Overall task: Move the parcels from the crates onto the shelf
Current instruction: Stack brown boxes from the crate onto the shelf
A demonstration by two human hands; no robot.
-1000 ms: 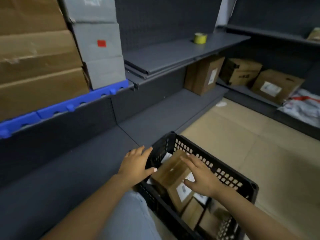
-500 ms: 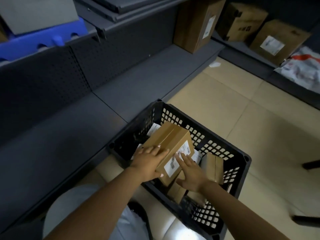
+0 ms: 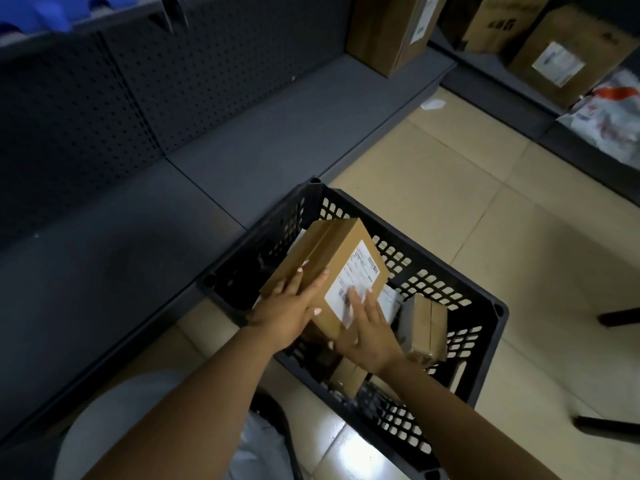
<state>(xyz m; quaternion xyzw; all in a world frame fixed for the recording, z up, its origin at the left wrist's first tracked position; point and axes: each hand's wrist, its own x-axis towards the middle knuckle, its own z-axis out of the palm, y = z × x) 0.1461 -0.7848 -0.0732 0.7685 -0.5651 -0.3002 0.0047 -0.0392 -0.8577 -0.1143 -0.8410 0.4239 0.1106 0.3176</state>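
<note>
Head view: the left hand [image 3: 289,311] and right hand [image 3: 367,327] grasp 1 brown parcel [image 3: 327,273], tilted above the black crate [image 3: 485,327]. Lift it clear, support its underside, then swing toward the grey shelf [image 3: 242,140].

Nothing legible — the white label [image 3: 356,282] on the held parcel [image 3: 325,271] shows only blurred print and barcodes.
</note>
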